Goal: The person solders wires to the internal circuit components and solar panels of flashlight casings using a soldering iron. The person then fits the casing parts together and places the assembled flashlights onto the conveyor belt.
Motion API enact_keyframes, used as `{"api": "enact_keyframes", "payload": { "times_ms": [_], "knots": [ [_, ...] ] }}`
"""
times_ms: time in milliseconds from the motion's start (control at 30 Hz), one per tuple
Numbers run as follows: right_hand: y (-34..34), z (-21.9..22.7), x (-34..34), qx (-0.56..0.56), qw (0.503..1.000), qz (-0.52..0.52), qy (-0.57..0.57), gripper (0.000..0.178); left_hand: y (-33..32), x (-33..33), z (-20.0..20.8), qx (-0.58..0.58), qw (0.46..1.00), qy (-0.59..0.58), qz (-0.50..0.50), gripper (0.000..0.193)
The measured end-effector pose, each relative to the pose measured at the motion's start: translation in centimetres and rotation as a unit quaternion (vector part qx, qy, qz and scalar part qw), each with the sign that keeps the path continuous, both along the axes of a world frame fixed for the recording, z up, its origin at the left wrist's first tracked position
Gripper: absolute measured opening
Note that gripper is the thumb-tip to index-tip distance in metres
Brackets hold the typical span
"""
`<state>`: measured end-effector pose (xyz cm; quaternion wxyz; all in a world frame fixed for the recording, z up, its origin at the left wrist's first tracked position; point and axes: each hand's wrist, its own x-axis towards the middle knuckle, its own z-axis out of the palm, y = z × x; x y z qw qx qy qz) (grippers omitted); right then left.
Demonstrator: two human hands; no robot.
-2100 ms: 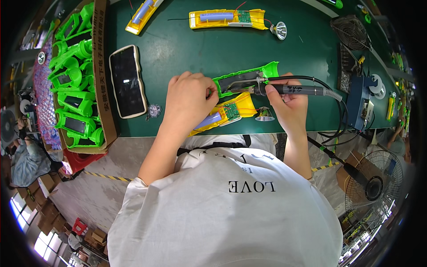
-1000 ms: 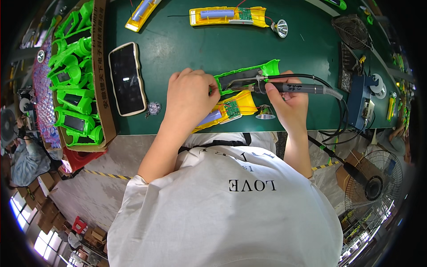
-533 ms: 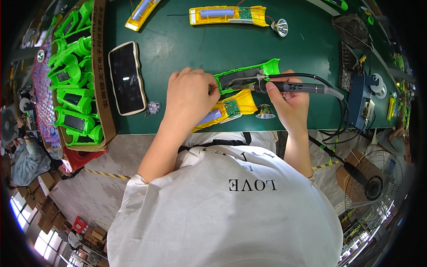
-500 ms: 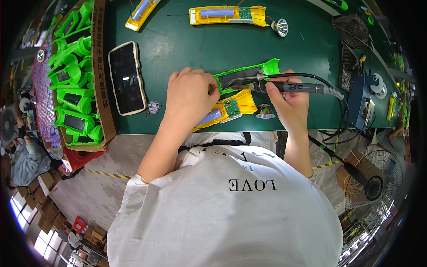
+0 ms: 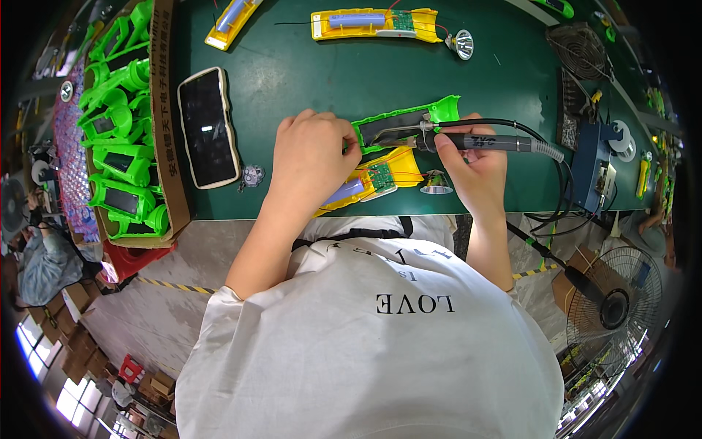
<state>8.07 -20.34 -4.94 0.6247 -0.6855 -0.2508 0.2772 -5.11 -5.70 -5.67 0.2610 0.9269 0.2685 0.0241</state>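
My right hand [image 5: 479, 168] grips a soldering iron [image 5: 486, 143] with a thin metal feed tube along its front; the tip points left over a green flashlight shell half [image 5: 442, 110]. Bent over that shell's left end is my left hand [image 5: 311, 150], fingers pinched together; whatever they hold is hidden. Just nearer to me lies a yellow shell half [image 5: 406, 168], partly behind my left hand. It carries a blue cylindrical battery [image 5: 344, 193] and a small green circuit board [image 5: 381, 175]. A red wire runs to a round reflector [image 5: 436, 184] beside it.
Left, a cardboard box [image 5: 165, 146] holds several green shells, near a phone [image 5: 208, 128] and a small metallic clump [image 5: 252, 176]. Yellow shell assemblies [image 5: 417, 28] lie at the far side. A blue box-shaped unit [image 5: 591, 157] and cables stand right; a fan [image 5: 614, 307] is below the table edge.
The soldering iron and my right hand have shifted very slightly to the left. My left hand stays in practically the same place, still pinched.
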Motion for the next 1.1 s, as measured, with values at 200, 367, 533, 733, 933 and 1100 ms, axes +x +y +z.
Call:
{"api": "enact_keyframes", "payload": {
  "times_ms": [200, 367, 533, 733, 933, 1100],
  "knots": [
    [-0.5, 0.5, 0.3, -0.040, 0.999, 0.014, 0.000, 0.009, 0.0, 0.0, -0.1, 0.000, 1.000, -0.003, -0.001, 0.005],
    [-0.6, 0.4, 0.4, -0.010, 1.000, -0.019, 0.011, 0.009, 0.0, 0.0, 0.0, 0.000, 1.000, -0.001, -0.002, 0.005],
    [-1.1, 0.2, 1.0, -0.004, 1.000, -0.022, 0.005, 0.010, 0.0, 0.0, 0.0, -0.001, 1.000, -0.004, -0.002, 0.005],
    [-1.5, 0.5, 1.5, 0.019, 0.998, -0.064, 0.011, 0.010, 0.0, 0.0, -0.1, 0.002, 1.000, -0.011, -0.005, 0.005],
    [-2.0, 0.3, 2.4, 0.016, 0.991, -0.136, -0.006, 0.010, 0.0, 0.0, -0.2, 0.003, 1.000, -0.011, -0.010, 0.005],
    [-2.3, -0.7, 3.5, 0.069, 0.980, -0.186, 0.017, 0.011, 0.1, 0.0, -0.2, 0.005, 1.000, -0.014, -0.012, 0.004]
  ]
}}
